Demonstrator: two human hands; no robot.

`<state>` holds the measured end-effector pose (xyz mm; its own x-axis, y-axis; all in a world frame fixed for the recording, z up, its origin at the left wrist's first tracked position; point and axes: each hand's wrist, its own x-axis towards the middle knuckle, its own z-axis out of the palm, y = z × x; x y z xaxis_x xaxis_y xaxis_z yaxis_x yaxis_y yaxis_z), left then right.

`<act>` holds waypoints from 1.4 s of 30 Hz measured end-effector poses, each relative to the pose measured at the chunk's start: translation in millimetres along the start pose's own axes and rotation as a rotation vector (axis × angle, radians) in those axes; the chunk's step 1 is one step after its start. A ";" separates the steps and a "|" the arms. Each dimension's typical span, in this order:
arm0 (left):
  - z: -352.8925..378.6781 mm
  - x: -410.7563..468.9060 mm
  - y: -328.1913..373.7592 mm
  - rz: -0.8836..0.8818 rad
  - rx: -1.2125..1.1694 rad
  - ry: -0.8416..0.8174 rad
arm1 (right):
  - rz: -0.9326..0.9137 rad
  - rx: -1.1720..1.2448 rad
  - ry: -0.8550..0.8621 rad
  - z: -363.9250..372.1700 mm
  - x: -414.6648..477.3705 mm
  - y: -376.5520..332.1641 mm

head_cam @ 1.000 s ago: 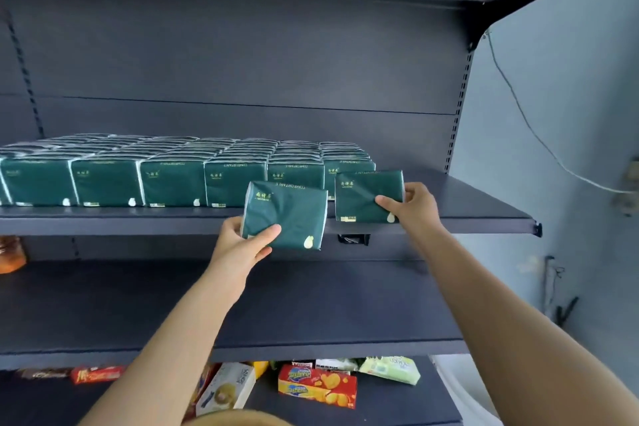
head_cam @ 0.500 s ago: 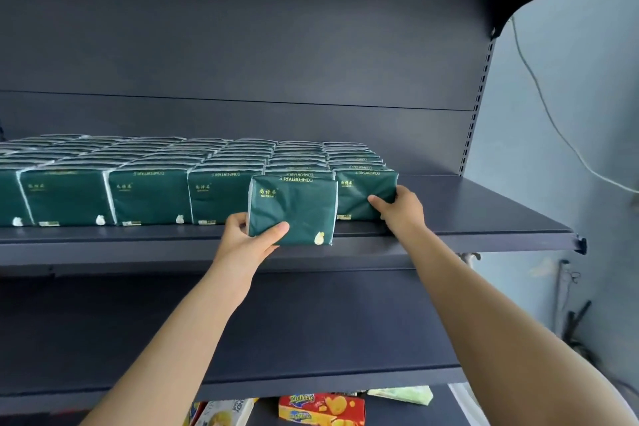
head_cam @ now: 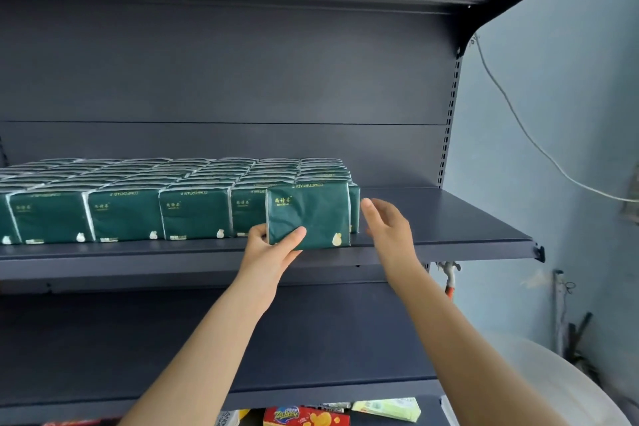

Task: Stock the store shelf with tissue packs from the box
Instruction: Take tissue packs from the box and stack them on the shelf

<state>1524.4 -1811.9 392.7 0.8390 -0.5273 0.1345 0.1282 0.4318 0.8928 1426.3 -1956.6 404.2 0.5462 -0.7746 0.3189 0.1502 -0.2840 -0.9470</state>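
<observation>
A dark green tissue pack point(head_cam: 311, 214) stands upright at the front edge of the dark shelf point(head_cam: 449, 218), in front of the rightmost column of packs. My left hand point(head_cam: 273, 245) grips its lower left corner, thumb across the front. My right hand point(head_cam: 387, 228) hovers just right of the pack with relaxed fingers, holding nothing. Rows of matching green tissue packs point(head_cam: 138, 207) fill the shelf from the left edge to the held pack. The box is out of view.
Bare shelf surface lies right of the packs up to the shelf end point(head_cam: 537, 252). A lower shelf point(head_cam: 311, 339) sits beneath. Snack packages point(head_cam: 306, 417) lie on the bottom level. A white cable point(head_cam: 518, 121) hangs on the blue wall at right.
My right hand let go of the pack it set in the front row and drew back to the right. My left hand moved its pack right and up onto the shelf edge.
</observation>
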 end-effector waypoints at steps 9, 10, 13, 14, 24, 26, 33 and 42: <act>64.4 1.3 -32.2 0.041 0.217 -0.032 | -0.071 0.105 -0.069 -46.3 5.5 -0.8; 68.2 4.5 -32.3 0.088 0.295 -0.026 | -0.067 0.107 -0.062 -53.3 10.4 -0.9; 74.4 18.5 -28.2 0.335 0.578 -0.014 | -0.071 0.099 -0.037 -74.9 33.0 -1.1; 73.8 25.7 -26.5 0.453 0.714 -0.014 | -0.073 0.090 -0.028 -80.9 41.5 -2.6; 56.6 115.8 -34.1 0.984 1.961 -0.044 | -0.080 -0.134 0.083 -85.6 164.6 13.9; 53.0 122.0 -39.4 1.078 1.937 -0.006 | -0.067 -0.231 0.070 -76.3 193.4 23.6; 47.6 131.1 -47.4 1.261 1.768 0.065 | -0.028 -0.542 0.023 -27.8 281.0 70.6; 45.4 137.6 -52.7 1.306 1.720 0.081 | -0.007 -0.714 0.021 0.2 336.0 104.2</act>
<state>1609.1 -1940.5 383.6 0.0508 -0.5145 0.8560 -0.8217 -0.5087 -0.2570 1625.6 -2246.4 412.8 0.5302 -0.7798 0.3328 -0.4265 -0.5845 -0.6902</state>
